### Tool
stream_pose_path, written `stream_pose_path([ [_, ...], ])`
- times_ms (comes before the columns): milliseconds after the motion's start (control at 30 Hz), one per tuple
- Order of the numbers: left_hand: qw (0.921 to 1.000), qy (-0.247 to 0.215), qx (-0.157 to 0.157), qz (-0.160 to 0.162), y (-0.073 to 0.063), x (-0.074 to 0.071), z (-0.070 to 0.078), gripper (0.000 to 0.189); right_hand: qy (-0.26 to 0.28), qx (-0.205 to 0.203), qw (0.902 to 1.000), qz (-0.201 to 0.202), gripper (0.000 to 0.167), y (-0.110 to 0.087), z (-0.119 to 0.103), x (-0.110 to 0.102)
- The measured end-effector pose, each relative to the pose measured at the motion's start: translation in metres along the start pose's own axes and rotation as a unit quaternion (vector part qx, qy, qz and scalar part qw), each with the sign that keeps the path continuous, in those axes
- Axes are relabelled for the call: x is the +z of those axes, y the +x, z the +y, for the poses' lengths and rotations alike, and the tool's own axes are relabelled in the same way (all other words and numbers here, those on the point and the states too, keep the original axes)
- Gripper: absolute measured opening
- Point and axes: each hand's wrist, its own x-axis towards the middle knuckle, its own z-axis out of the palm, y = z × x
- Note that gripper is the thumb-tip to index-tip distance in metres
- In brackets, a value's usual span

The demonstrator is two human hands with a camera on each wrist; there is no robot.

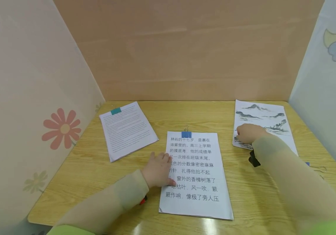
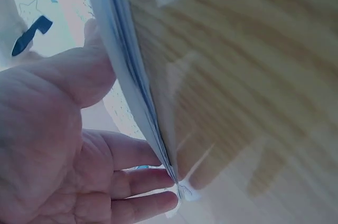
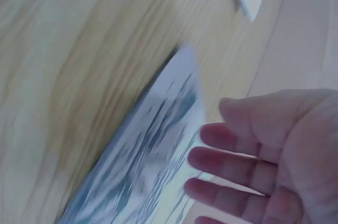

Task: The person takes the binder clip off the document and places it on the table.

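Observation:
A stack of printed sheets (image 1: 194,205) in large Chinese text lies at the front middle, with a blue binder clip (image 1: 186,134) on its top edge. My left hand (image 1: 157,169) rests along the stack's left edge. In the left wrist view its thumb and straight fingers touch the side of the sheets (image 2: 134,86). At the right lies another stack topped by an ink landscape painting (image 1: 262,114). Over its left part is my right hand (image 1: 250,133). In the right wrist view its fingers (image 3: 232,163) are loosely bent beside the painting, holding nothing.
A small-print stack (image 1: 129,133) with a teal clip (image 1: 116,111) lies at the back left. Another blue clip (image 1: 307,164) shows past my right forearm. Upright panels (image 1: 185,58) close in the wooden table (image 1: 85,182) at the back and both sides.

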Motion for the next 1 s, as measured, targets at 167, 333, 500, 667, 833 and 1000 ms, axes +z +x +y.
stream_pose_path([
  [167,0.9999,0.01,0.0,-0.007,-0.002,-0.006,0.004,0.099,0.04,-0.028,0.9978,0.044,0.033,0.015,-0.027,0.002],
  [333,0.9998,0.016,-0.002,-0.011,-0.002,-0.007,0.006,0.098,0.053,-0.048,0.9969,0.034,0.051,0.027,-0.058,0.006],
  [500,0.9998,0.015,-0.007,-0.013,-0.001,-0.005,0.006,0.098,0.036,-0.059,0.9972,0.029,0.05,0.036,-0.075,0.011],
  [667,0.9997,0.014,-0.01,-0.017,0.0,-0.004,0.007,0.098,0.018,-0.047,0.9983,0.032,0.05,0.044,-0.08,0.017],
  [833,0.9995,0.023,-0.011,-0.017,0.001,-0.003,0.007,0.098,0.024,-0.035,0.9986,0.03,0.046,0.049,-0.079,0.018],
  [1000,0.9995,0.025,-0.011,-0.017,0.002,-0.002,0.006,0.099,0.092,-0.041,0.9942,0.037,0.033,0.05,-0.075,0.014],
])
